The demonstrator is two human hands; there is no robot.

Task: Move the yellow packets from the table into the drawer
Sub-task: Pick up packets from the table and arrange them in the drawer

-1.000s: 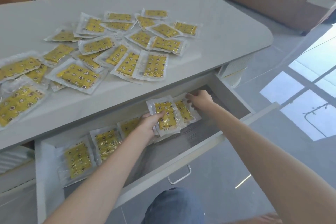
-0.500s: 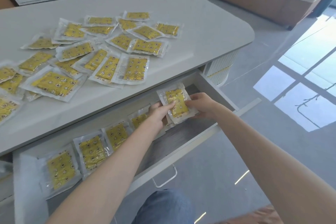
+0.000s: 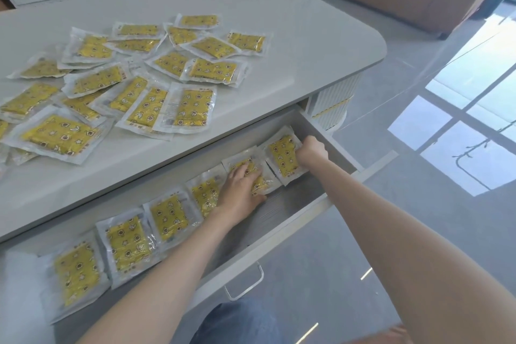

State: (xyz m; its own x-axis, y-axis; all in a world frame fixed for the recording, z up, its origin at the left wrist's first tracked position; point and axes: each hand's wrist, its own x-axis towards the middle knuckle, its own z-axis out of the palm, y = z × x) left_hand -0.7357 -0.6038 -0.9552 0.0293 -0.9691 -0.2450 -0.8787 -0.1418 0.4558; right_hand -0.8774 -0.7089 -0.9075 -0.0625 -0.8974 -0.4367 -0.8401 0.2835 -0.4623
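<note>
Both hands are down in the open drawer (image 3: 290, 204), middle right of the frame. The left hand (image 3: 240, 187) lies flat with fingers spread and fairly straight, pressing on a yellow packet (image 3: 258, 180). The right hand (image 3: 312, 151) is curled, gripping the right edge of the end packet (image 3: 282, 156), near the drawer's far right corner. A row of packets (image 3: 167, 216) runs along the drawer, overlapping, toward the lower left. Many loose packets (image 3: 192, 109) lie scattered and overlapping on the tabletop (image 3: 279, 22), upper left. A metal handle (image 3: 245, 285) hangs on the drawer's front.
</note>
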